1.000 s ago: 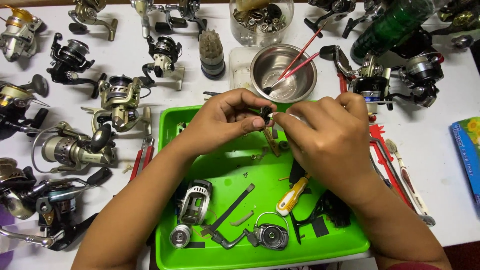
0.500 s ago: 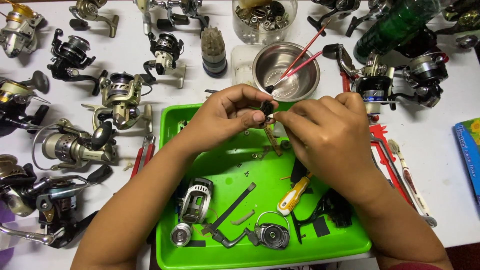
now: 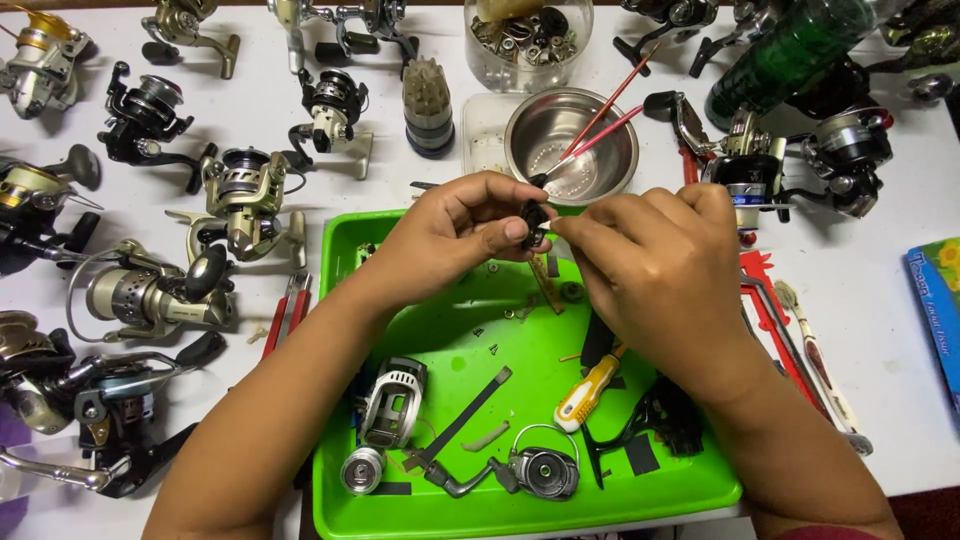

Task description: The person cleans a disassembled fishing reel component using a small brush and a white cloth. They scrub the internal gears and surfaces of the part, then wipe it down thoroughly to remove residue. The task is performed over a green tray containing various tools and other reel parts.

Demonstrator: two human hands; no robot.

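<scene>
1. Head view: left hand (image 3: 450, 235) and right hand (image 3: 655, 275) each pinch a small black reel part (image 3: 533, 220), held above the green tray (image 3: 440, 330).
2. Steel bowl (image 3: 570, 130) stands just behind on the tabletop (image 3: 880, 300); a yellow-handled screwdriver (image 3: 585, 390) lies in the tray.

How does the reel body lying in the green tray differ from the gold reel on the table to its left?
The reel body in the green tray is silver-white and stripped down: its spool and handle lie apart beside it. The gold reel on the white table is whole, with spool, bail wire and foot attached. The reel body lies below the left hand; the gold reel lies outside the tray. Both are spinning-reel parts, and no hand touches either.
</scene>
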